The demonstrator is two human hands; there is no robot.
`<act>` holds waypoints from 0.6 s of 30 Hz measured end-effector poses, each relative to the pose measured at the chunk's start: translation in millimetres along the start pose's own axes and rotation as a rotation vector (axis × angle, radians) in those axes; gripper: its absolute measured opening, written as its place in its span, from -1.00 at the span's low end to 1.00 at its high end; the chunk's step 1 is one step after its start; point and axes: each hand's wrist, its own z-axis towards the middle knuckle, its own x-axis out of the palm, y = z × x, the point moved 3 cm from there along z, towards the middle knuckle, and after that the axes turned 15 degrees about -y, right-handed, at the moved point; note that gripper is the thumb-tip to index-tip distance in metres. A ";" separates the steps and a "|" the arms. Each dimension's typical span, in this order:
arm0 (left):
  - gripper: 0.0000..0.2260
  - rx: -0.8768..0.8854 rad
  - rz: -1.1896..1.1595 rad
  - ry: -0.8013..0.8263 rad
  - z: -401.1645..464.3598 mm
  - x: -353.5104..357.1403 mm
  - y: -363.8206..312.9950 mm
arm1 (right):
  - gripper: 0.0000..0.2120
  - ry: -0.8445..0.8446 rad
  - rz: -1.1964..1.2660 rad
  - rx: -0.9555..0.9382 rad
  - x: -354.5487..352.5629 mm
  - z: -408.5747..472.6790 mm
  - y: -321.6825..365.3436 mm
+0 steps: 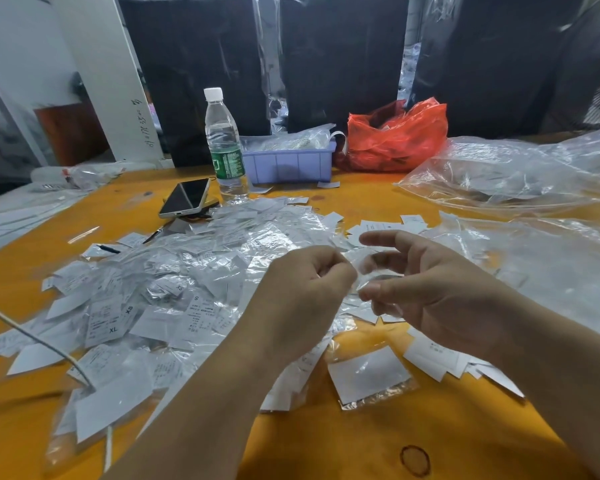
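Observation:
A heap of small white size labels (pixel 125 317), many inside clear plastic bags, covers the middle of the orange table (pixel 378 445). My left hand (pixel 302 289) is curled above the heap and pinches the edge of a small clear bag (pixel 364 271). My right hand (pixel 430 289) faces it from the right with fingers spread and bent, touching the same blurred bag. A bagged stack of labels (pixel 368 375) lies just below my hands.
A water bottle (pixel 224 140), a phone (pixel 186 197), a lilac plastic bin (pixel 288 164) and a red plastic bag (pixel 395 136) stand at the back. Large clear bags (pixel 520 174) lie at the right. A white cable (pixel 32 337) crosses the left side.

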 end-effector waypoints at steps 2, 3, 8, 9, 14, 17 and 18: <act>-0.71 -0.014 0.013 0.062 -1.0 3.1 1.5 | -0.27 0.000 -0.031 -0.011 0.2 -0.7 -0.9; -0.71 -0.003 0.035 0.068 -1.1 3.5 2.4 | -0.28 -0.004 -0.037 -0.020 0.1 -0.9 -0.9; -0.82 0.006 -0.007 -0.004 2.1 0.5 3.0 | -0.34 -0.023 -0.030 -0.028 -0.7 -1.4 0.2; -0.82 0.002 -0.026 -0.006 2.6 0.3 3.0 | -0.38 -0.029 -0.020 -0.023 -1.0 -1.2 0.2; -0.79 -0.041 -0.116 -0.032 4.0 -3.5 2.9 | -0.68 0.011 -0.060 0.004 -1.1 -3.1 0.8; -0.74 -0.077 -0.138 -0.036 5.7 -3.0 3.7 | -0.79 0.048 -0.148 0.015 -1.3 -4.6 2.7; -0.73 -0.080 -0.147 -0.038 5.9 -2.5 3.4 | -0.79 0.066 -0.159 0.022 -1.0 -5.0 2.9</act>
